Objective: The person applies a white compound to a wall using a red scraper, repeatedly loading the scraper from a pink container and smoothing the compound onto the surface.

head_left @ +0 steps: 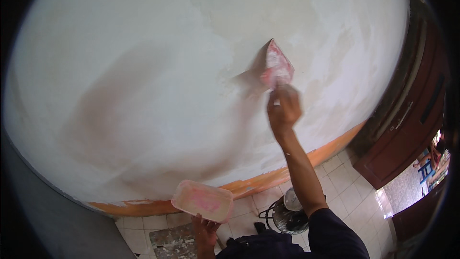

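My right hand (285, 108) is closed round the handle of a putty knife (278, 64). The broad blade is smeared with pink and white paste and lies at the surface of a white wall (143, 43), its tip pointing up. Motion blurs the hand and the handle slightly. Low in front of the wall, my left hand (205, 230) grips the near edge of a shallow, translucent pinkish plastic tub (184, 198). Pink paste coats the inside of the tub. Darker, damp-looking patches show on the wall above and around the blade.
An orange band (268, 182) runs along the wall's foot above pale floor tiles (350, 189). Below my right forearm is a round dark stool (291, 219) with a whitish container (292, 200). A stained board (172, 242) lies lower left. A brown door (407, 120) stands right.
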### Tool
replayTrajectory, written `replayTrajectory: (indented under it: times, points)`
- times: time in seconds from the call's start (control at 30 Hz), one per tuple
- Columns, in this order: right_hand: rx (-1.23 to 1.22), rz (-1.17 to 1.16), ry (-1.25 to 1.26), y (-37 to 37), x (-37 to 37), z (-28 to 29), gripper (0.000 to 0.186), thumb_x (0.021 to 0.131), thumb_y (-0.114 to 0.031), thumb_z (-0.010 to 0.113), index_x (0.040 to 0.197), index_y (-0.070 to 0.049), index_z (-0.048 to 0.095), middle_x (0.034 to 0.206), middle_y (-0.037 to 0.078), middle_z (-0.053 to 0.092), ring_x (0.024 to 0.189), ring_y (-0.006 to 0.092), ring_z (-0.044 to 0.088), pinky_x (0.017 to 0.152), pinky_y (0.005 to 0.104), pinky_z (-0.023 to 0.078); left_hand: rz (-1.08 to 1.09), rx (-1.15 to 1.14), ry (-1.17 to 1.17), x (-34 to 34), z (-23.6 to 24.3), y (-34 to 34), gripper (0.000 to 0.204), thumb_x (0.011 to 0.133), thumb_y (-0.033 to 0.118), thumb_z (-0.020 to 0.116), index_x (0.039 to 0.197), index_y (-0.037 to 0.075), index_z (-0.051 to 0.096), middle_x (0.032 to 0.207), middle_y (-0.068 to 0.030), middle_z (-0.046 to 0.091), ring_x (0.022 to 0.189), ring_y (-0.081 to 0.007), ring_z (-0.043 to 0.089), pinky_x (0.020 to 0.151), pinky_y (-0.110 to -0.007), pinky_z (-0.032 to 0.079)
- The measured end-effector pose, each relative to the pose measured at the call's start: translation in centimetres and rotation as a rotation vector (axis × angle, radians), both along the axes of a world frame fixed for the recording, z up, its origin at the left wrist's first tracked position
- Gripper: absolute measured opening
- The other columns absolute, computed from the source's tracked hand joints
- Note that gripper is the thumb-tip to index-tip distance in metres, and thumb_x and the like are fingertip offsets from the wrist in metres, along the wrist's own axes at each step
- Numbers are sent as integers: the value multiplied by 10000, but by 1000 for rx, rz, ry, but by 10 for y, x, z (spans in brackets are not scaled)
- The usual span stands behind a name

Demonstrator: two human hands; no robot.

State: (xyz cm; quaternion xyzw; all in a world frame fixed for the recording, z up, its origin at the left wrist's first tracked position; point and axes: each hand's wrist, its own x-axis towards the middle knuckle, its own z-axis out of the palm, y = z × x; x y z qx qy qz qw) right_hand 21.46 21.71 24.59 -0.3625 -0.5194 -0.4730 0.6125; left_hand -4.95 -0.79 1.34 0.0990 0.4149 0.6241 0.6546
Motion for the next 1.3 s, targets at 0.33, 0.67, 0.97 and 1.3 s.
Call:
replayTrajectory:
  times: [0.33,0.67,0.97,1.3]
  points:
    - [-100,265,-201,-46,-50,-67,101,749,32,671,848,22,660,821,112,642,748,241,644,650,330,552,23,-13,35,10,27,3,693,853,467,563,1376,80,324,1275,-206,445,1145,-360,504,872,-525,495]
    - [-239,219,-191,-8,-47,-62,215,690,96,635,891,26,658,862,115,629,797,275,633,656,334,551,42,29,-29,10,18,9,693,824,415,608,1379,126,310,1282,-198,440,1119,-376,530,853,-537,524]
    - [-97,156,43,-55,-3,5,163,770,86,610,920,29,638,823,153,652,713,283,646,601,322,526,79,-19,9,3,19,5,692,851,465,565,1377,89,319,1279,-213,450,1155,-364,508,851,-514,521]
    - [-236,281,-124,-41,-37,-38,267,703,114,594,960,47,632,874,156,636,773,301,654,629,346,554,91,-22,16,8,18,9,654,862,444,554,1368,94,334,1287,-191,442,1115,-362,526,841,-513,518]
